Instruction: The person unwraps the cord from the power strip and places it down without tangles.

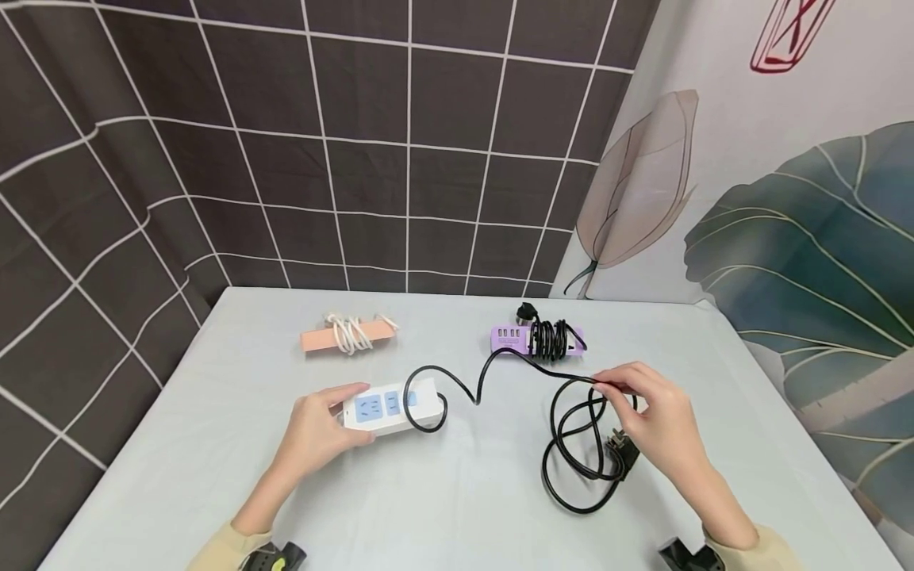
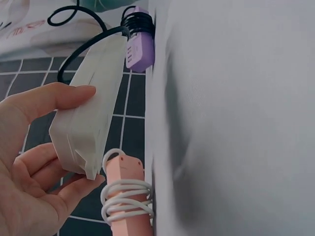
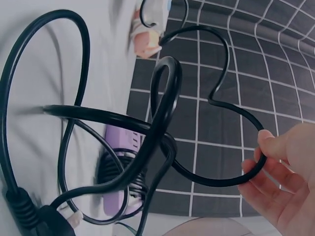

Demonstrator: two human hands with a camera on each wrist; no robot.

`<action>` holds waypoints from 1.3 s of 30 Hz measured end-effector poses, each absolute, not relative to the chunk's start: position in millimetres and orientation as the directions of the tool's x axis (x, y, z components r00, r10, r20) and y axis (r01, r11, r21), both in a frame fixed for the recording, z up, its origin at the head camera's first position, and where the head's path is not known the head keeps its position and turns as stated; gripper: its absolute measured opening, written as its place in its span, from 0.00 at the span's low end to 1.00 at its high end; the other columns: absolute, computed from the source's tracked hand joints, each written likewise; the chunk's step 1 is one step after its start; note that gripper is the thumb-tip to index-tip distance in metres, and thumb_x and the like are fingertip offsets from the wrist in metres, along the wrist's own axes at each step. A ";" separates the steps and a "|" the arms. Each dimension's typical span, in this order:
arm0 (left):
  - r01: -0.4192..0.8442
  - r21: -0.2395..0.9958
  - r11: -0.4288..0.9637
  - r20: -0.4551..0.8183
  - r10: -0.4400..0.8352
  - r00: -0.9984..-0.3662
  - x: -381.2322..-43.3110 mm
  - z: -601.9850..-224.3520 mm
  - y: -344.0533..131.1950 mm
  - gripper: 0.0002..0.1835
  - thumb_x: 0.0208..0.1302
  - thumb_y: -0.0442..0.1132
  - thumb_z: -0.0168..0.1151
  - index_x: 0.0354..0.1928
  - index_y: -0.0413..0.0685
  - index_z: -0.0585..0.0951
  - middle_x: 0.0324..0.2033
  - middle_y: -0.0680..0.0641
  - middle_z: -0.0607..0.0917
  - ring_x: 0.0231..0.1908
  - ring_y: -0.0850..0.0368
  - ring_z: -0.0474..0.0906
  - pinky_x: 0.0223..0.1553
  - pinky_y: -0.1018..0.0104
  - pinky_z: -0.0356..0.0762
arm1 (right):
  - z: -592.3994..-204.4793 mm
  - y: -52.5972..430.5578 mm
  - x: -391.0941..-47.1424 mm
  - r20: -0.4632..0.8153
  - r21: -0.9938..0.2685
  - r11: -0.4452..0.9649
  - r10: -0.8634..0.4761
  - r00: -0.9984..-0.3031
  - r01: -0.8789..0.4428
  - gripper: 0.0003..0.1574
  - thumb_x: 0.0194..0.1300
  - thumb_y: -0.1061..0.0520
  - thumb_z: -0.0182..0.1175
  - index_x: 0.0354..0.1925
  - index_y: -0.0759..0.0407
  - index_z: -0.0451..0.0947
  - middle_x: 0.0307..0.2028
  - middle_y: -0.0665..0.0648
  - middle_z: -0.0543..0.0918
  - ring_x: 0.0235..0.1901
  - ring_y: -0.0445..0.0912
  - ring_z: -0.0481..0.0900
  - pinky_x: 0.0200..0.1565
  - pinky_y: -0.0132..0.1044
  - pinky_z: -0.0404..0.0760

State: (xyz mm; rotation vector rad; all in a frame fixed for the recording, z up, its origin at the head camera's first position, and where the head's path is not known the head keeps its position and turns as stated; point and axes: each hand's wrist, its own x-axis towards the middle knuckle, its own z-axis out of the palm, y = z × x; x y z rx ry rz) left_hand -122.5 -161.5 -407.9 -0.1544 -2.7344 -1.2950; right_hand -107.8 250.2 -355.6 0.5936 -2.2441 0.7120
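My left hand holds a white power strip with blue sockets by its left end. In the left wrist view, thumb and fingers lie on opposite sides of the white power strip, raised off the table. A black cord leaves the strip's right end and loops over it. My right hand pinches this cord between thumb and fingers, as the right wrist view also shows on the black cord. Below that hand, loose coils run down to a black plug on the table.
Behind the left hand lies a pink power strip wrapped in its white cord. A purple power strip, wound with black cord, sits at the back right of the white table. A dark grid-patterned curtain hangs behind.
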 end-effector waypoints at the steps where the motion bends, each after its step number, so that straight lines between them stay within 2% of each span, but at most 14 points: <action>1: 0.132 0.764 0.632 0.140 0.037 -0.989 -123.0 -408.9 -163.4 0.35 0.31 0.34 0.78 0.52 0.43 0.83 0.50 0.36 0.84 0.50 0.45 0.82 0.49 0.53 0.80 | -355.4 251.5 -107.6 0.727 -0.315 0.745 -0.208 -0.654 -0.588 0.19 0.44 0.73 0.71 0.33 0.53 0.85 0.29 0.47 0.85 0.30 0.30 0.76 0.31 0.19 0.71; 8: 0.062 0.781 0.622 0.082 -0.003 -0.997 -125.5 -413.9 -178.4 0.35 0.33 0.35 0.77 0.53 0.41 0.82 0.51 0.33 0.82 0.50 0.41 0.82 0.46 0.57 0.82 | -356.3 258.7 -106.6 0.699 -0.293 0.763 -0.239 -0.674 -0.576 0.21 0.42 0.72 0.72 0.32 0.49 0.85 0.30 0.46 0.85 0.31 0.29 0.76 0.33 0.20 0.72; 11: 0.039 0.767 0.640 0.068 -0.021 -0.997 -126.1 -415.3 -185.4 0.36 0.33 0.36 0.78 0.53 0.42 0.82 0.51 0.33 0.83 0.50 0.41 0.82 0.43 0.62 0.82 | -357.4 260.8 -107.2 0.690 -0.266 0.767 -0.271 -0.671 -0.584 0.21 0.41 0.70 0.73 0.32 0.47 0.85 0.30 0.43 0.85 0.32 0.31 0.78 0.34 0.22 0.73; 16: 0.030 0.737 0.675 0.072 -0.035 -0.997 -126.7 -418.5 -198.3 0.36 0.33 0.37 0.78 0.53 0.41 0.82 0.49 0.31 0.83 0.49 0.40 0.82 0.38 0.69 0.80 | -359.7 262.6 -108.1 0.684 -0.228 0.762 -0.318 -0.657 -0.606 0.21 0.40 0.68 0.74 0.31 0.46 0.85 0.31 0.42 0.85 0.33 0.36 0.81 0.33 0.24 0.75; 25: 0.012 0.714 0.700 0.068 -0.052 -0.996 -128.8 -424.1 -221.5 0.36 0.34 0.38 0.78 0.54 0.39 0.81 0.48 0.29 0.83 0.47 0.40 0.83 0.31 0.75 0.75 | -363.5 262.0 -109.1 0.679 -0.224 0.751 -0.337 -0.653 -0.621 0.22 0.36 0.69 0.75 0.29 0.47 0.85 0.31 0.44 0.85 0.34 0.37 0.80 0.33 0.22 0.74; 31: 0.037 0.705 0.708 0.092 -0.039 -0.995 -129.2 -423.3 -236.9 0.35 0.36 0.37 0.78 0.53 0.35 0.81 0.49 0.28 0.82 0.46 0.38 0.83 0.30 0.78 0.75 | -368.6 261.9 -110.9 0.666 -0.212 0.746 -0.363 -0.652 -0.632 0.21 0.35 0.68 0.76 0.28 0.47 0.85 0.30 0.43 0.84 0.34 0.38 0.80 0.39 0.22 0.75; 39: -0.006 0.683 0.730 0.051 -0.056 -0.997 -128.3 -427.3 -263.8 0.38 0.38 0.41 0.79 0.55 0.33 0.78 0.52 0.27 0.80 0.50 0.35 0.80 0.31 0.79 0.75 | -375.9 255.6 -112.4 0.652 -0.208 0.724 -0.398 -0.645 -0.657 0.20 0.35 0.68 0.75 0.28 0.49 0.85 0.31 0.43 0.83 0.35 0.38 0.79 0.40 0.21 0.75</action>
